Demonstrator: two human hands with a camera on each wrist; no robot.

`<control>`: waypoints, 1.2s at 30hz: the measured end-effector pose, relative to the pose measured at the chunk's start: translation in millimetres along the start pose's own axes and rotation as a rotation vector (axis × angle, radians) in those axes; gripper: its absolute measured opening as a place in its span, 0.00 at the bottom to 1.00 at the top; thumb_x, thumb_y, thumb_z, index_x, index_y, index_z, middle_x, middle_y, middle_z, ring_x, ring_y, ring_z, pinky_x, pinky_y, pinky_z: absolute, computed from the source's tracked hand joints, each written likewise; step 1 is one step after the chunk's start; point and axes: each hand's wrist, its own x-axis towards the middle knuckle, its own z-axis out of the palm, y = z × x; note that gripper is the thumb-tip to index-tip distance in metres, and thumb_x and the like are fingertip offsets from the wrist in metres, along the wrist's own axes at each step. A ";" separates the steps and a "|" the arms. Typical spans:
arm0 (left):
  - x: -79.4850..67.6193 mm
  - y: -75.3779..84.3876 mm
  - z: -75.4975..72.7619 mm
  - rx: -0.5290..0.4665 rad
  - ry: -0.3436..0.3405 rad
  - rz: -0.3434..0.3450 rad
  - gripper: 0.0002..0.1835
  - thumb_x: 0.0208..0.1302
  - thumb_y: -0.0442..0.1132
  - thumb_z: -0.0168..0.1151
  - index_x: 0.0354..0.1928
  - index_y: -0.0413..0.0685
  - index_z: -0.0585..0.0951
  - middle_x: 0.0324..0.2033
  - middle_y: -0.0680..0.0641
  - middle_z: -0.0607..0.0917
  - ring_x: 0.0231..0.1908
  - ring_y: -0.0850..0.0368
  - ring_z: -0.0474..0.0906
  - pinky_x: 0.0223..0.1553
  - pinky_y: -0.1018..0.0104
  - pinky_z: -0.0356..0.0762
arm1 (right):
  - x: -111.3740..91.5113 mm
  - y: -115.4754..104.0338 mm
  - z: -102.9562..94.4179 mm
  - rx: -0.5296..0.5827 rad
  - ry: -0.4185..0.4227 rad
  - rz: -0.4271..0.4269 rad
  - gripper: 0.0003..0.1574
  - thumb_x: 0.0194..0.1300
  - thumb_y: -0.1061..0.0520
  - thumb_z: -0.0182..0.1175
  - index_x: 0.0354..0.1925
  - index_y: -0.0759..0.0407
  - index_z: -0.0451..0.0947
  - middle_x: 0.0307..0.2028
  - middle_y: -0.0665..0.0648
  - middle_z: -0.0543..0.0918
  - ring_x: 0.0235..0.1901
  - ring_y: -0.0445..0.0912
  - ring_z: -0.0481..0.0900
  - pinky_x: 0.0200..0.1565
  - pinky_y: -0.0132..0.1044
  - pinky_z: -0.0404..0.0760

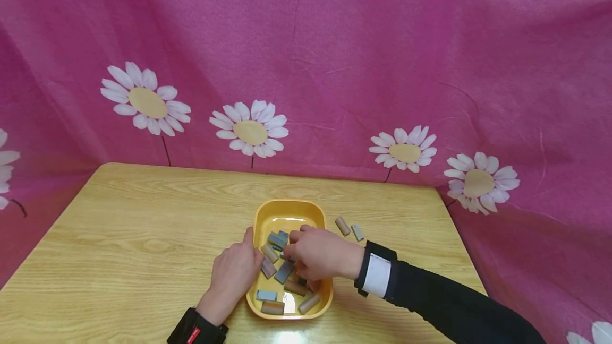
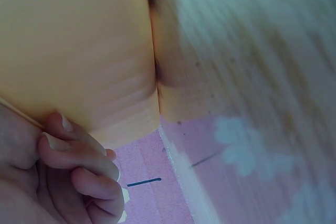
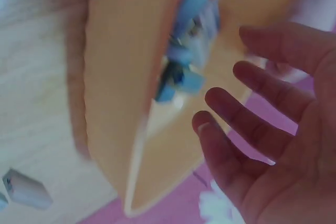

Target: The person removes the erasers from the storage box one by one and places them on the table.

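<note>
A yellow plastic tub [image 1: 287, 209] holds several small blocks, some brown and rounded like the brown block [image 1: 273, 308], others blue-grey like the flat block [image 1: 266, 295]. On its left side my left hand [image 1: 235, 268] grips the wall, thumb at the rim; in the left wrist view its curled fingers [image 2: 79, 153] lie against the outside. My right hand [image 1: 327, 254] reaches over the right rim, above the blocks. In the right wrist view its fingers [image 3: 244, 116] are spread and loosely bent, with nothing between them. Some blocks are hidden beneath this hand in the head view.
Outside the tub, to its right, a brown block [image 1: 342, 226] and a grey block [image 1: 357, 232] lie on the wooden table [image 1: 143, 238]. A pink cloth [image 1: 315, 68] with white flowers hangs behind the table and along its sides.
</note>
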 end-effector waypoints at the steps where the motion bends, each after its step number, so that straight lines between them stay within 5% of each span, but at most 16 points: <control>1: -0.1 0.0 0.2 -0.001 -0.001 0.000 0.31 0.59 0.44 0.49 0.64 0.37 0.63 0.14 0.51 0.68 0.12 0.58 0.64 0.14 0.64 0.60 | 1.8 -2.4 3.3 -0.017 -0.022 -0.018 0.12 0.52 0.46 0.62 0.38 0.41 0.79 0.31 0.43 0.71 0.31 0.40 0.66 0.37 0.33 0.63; 8: -1.2 1.1 1.3 -0.005 0.015 0.009 0.31 0.58 0.44 0.48 0.64 0.37 0.63 0.14 0.51 0.68 0.13 0.58 0.64 0.14 0.64 0.60 | 6.2 -13.4 18.5 -0.051 -0.123 -0.036 0.06 0.49 0.47 0.64 0.26 0.36 0.75 0.29 0.40 0.68 0.25 0.38 0.65 0.38 0.42 0.54; 17: -1.7 2.7 0.7 -0.001 0.025 0.007 0.31 0.58 0.44 0.49 0.63 0.37 0.64 0.14 0.51 0.68 0.13 0.58 0.64 0.14 0.64 0.60 | 6.1 -13.1 23.0 0.077 -0.216 -0.075 0.09 0.50 0.45 0.63 0.23 0.40 0.71 0.24 0.39 0.68 0.28 0.37 0.66 0.31 0.29 0.63; 30: -4.0 4.0 0.8 -0.016 0.009 -0.009 0.31 0.60 0.44 0.48 0.64 0.37 0.62 0.14 0.50 0.69 0.13 0.58 0.65 0.14 0.64 0.61 | 8.1 -28.0 32.1 0.196 -0.200 -0.054 0.12 0.49 0.50 0.65 0.28 0.43 0.69 0.21 0.40 0.69 0.22 0.35 0.68 0.23 0.27 0.65; 36: -6.6 2.7 3.5 -0.006 0.017 -0.009 0.31 0.59 0.44 0.48 0.64 0.37 0.63 0.15 0.51 0.69 0.14 0.57 0.65 0.15 0.63 0.61 | 1.2 -18.5 23.0 0.262 -0.055 -0.071 0.13 0.45 0.53 0.65 0.30 0.45 0.71 0.21 0.39 0.69 0.23 0.32 0.67 0.30 0.25 0.63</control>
